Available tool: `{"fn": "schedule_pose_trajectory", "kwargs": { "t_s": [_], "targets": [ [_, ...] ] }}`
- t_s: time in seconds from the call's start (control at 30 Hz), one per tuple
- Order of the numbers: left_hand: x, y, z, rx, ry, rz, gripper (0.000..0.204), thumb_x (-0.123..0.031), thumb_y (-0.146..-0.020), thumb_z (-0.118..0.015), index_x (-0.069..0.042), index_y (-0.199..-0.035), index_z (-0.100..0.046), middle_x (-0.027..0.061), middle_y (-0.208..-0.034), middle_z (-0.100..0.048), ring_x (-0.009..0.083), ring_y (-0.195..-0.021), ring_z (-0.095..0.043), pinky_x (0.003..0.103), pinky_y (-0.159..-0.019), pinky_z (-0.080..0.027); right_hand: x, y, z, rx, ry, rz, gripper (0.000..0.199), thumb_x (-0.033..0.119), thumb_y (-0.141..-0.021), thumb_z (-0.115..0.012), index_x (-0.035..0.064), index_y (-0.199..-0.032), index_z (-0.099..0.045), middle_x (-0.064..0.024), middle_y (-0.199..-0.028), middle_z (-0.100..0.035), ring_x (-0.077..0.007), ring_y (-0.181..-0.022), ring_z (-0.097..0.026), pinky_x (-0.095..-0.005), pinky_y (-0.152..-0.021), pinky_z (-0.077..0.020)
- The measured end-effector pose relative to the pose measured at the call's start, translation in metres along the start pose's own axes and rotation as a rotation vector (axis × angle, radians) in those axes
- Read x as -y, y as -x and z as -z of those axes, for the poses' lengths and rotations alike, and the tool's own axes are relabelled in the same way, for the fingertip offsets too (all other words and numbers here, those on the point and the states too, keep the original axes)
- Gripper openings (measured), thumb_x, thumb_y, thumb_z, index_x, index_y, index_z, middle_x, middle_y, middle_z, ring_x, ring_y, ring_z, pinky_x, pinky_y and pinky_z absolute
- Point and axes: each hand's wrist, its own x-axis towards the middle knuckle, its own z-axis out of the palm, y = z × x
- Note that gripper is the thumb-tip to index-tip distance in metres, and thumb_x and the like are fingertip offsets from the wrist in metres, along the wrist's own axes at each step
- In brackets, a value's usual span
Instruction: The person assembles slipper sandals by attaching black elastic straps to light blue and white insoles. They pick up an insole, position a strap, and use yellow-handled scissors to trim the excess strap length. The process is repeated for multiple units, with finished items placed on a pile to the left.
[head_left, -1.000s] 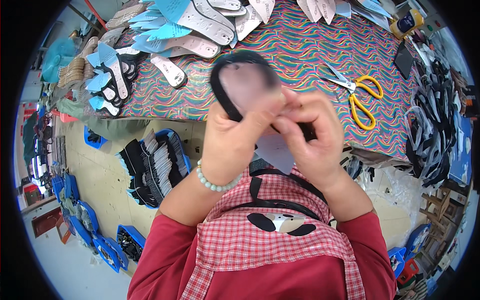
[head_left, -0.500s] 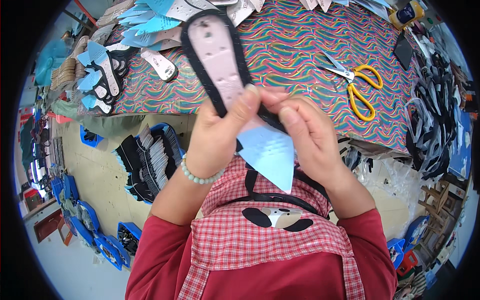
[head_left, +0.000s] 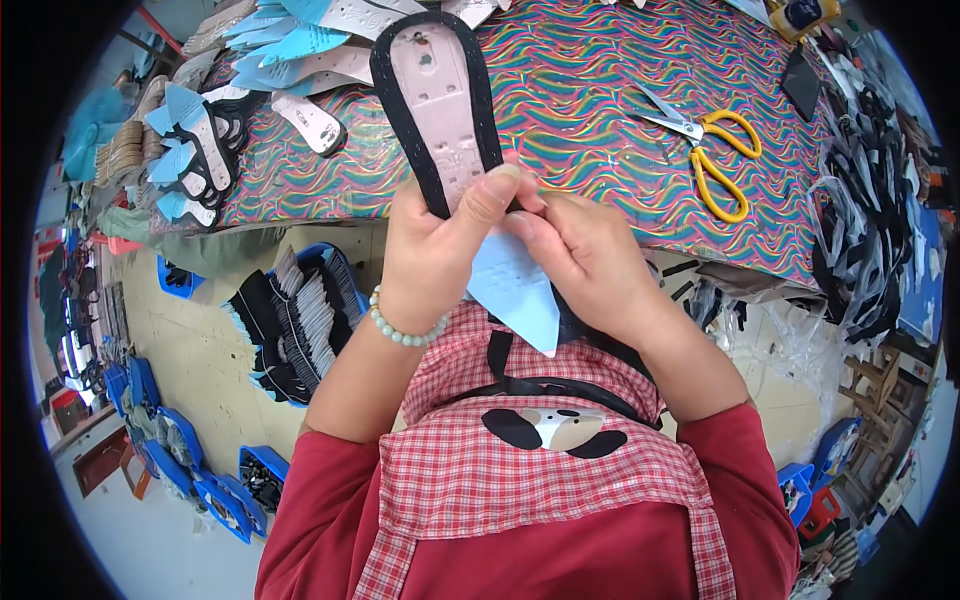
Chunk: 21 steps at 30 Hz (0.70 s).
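Note:
A pale pink shoe insole (head_left: 440,110) with a light blue pointed end and black strip along its edge is held up in front of me. My left hand (head_left: 430,250) grips its narrow middle, thumb lying across the pink face. At the same narrow part, my right hand (head_left: 590,255) pinches the edge, its fingertips meeting the left ones. The fingers hide the strip there. Beyond my right hand, yellow-handled scissors (head_left: 705,140) lie spread on the table, and a smaller pale insole piece (head_left: 308,122) lies to the left.
A wavy multicoloured cloth covers the table (head_left: 600,120). Stacked blue and pink insoles (head_left: 290,55) sit at the far left, edged ones (head_left: 205,150) nearer. Black strips (head_left: 865,220) hang at the right. A blue basket (head_left: 345,280) of pieces stands below the table; a dark phone-like slab (head_left: 800,85) lies far right.
The insole has turned slightly more upright, its blue point shifting left. My right hand has moved left and a little up, closer to my left hand.

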Motion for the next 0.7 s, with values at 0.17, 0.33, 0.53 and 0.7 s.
{"fn": "schedule_pose_trajectory", "kwargs": {
  "t_s": [0.17,0.33,0.53,0.7],
  "targets": [
    [-0.016,0.000,0.000,-0.083,-0.159,0.008,0.022,-0.014,-0.091,-0.057,0.005,-0.099,-0.063,0.0132,-0.096,-0.066,0.0198,-0.093,-0.062,0.033,-0.085,-0.048,0.008,-0.005,0.007,0.031,-0.223,-0.021,0.022,0.013,-0.092,-0.049,-0.0029,-0.105,-0.056,-0.0213,-0.094,-0.059,-0.0378,-0.089,-0.058,-0.0424,-0.077,-0.0448],
    [-0.009,-0.011,0.019,0.308,0.063,0.047,0.028,-0.012,-0.089,-0.055,0.002,-0.112,-0.063,0.0208,-0.130,-0.053,0.0279,-0.120,-0.051,0.040,-0.101,-0.039,0.009,-0.002,-0.006,-0.108,-0.182,0.092,0.022,0.008,-0.091,-0.047,-0.0018,-0.108,-0.056,-0.0199,-0.100,-0.059,-0.0377,-0.094,-0.058,-0.0413,-0.080,-0.0462],
    [-0.006,-0.016,0.055,0.388,0.051,0.184,0.026,-0.010,-0.089,-0.056,0.002,-0.111,-0.061,0.0153,-0.118,-0.061,0.0242,-0.117,-0.051,0.039,-0.103,-0.035,0.005,0.025,-0.026,0.126,-0.051,-0.167,0.082,0.033,-0.080,-0.070,0.0032,-0.141,-0.025,-0.0187,-0.116,-0.054,-0.0345,-0.091,-0.061,-0.0417,-0.071,-0.0506],
    [-0.023,0.023,0.122,0.505,0.081,0.625,0.033,-0.020,-0.080,-0.068,0.006,-0.099,-0.060,0.0166,-0.090,-0.066,0.0234,-0.085,-0.064,0.036,-0.077,-0.050,-0.037,0.006,0.038,0.164,0.173,0.416,0.031,0.015,-0.086,-0.061,0.0069,-0.116,-0.061,-0.0117,-0.117,-0.060,-0.0308,-0.103,-0.058,-0.0374,-0.088,-0.0467]
  ]
}}
